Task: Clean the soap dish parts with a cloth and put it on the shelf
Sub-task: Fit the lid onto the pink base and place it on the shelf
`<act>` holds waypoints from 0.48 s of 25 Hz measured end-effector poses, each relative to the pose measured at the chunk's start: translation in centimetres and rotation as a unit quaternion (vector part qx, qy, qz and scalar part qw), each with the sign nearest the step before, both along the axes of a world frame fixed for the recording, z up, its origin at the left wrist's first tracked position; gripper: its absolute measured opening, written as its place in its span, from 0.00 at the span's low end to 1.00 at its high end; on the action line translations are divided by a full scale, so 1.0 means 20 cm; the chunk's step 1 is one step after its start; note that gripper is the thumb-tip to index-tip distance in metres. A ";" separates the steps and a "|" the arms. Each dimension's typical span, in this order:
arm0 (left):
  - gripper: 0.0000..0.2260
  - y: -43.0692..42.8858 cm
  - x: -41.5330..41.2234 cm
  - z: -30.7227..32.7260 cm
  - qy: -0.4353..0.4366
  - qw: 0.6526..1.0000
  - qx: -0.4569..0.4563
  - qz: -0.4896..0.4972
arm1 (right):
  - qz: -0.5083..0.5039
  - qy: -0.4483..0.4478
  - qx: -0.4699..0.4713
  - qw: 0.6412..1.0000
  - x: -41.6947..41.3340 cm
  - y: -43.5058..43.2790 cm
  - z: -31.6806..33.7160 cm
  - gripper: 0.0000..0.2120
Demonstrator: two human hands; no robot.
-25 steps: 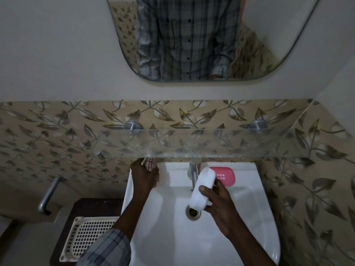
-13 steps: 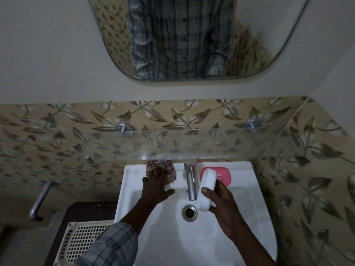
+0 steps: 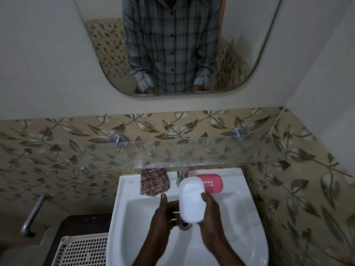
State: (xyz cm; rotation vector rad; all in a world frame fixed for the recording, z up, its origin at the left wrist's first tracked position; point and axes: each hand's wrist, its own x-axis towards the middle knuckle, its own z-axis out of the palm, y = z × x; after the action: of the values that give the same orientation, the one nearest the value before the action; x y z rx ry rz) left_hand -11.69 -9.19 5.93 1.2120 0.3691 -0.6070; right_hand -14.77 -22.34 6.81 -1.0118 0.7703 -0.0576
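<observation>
I hold a white oval soap dish part point(image 3: 191, 199) upright over the white sink basin point(image 3: 138, 208). My right hand point(image 3: 210, 214) grips its right edge with the thumb on the front. My left hand point(image 3: 165, 214) touches its left edge, fingers partly curled behind it. The pink soap dish part point(image 3: 213, 184) with drain holes lies on the sink's back rim to the right of the tap point(image 3: 181, 174). A brown checked cloth point(image 3: 154, 181) lies folded on the back rim left of the tap. The glass shelf point(image 3: 192, 152) runs across the wall above the sink.
Two chrome brackets point(image 3: 118, 140) hold the shelf against leaf-patterned tiles. A mirror point(image 3: 172, 45) hangs above. A white perforated basket point(image 3: 82, 250) sits on a dark stand left of the sink, beside a chrome wall handle point(image 3: 31, 215). The drain point(image 3: 185, 225) is below my hands.
My left hand let go of the cloth, left it on the rim and came to the white part. The white part turned to face me.
</observation>
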 end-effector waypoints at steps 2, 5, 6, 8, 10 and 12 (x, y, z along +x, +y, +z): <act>0.31 -0.01 -0.05 0.01 0.062 0.987 -0.146 0.010 | 0.046 0.044 -0.029 0.998 -0.02 0.11 0.02 0.15; 0.33 0.06 -0.06 0.01 0.079 0.966 -0.247 0.017 | 0.182 0.094 -0.196 0.959 0.04 0.16 0.02 0.18; 0.32 0.09 -0.03 0.00 0.077 0.965 -0.249 0.027 | 0.227 0.091 -0.263 0.933 0.06 0.17 0.02 0.18; 0.27 0.14 0.02 -0.02 0.094 0.961 -0.255 0.056 | 0.304 0.087 -0.387 0.866 0.10 0.15 0.00 0.19; 0.26 0.15 0.06 -0.03 0.104 0.959 -0.254 0.072 | 0.353 0.081 -0.447 0.818 0.14 0.13 -0.01 0.24; 0.27 0.15 0.10 -0.04 0.090 0.958 -0.259 0.077 | 0.344 0.051 -0.437 0.830 0.18 0.09 -0.01 0.30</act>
State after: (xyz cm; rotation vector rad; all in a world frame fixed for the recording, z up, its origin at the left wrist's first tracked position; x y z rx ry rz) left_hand -9.62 -6.19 5.10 0.6200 0.4214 -0.6307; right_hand -11.11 -20.52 6.60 -2.1447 0.4089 0.2993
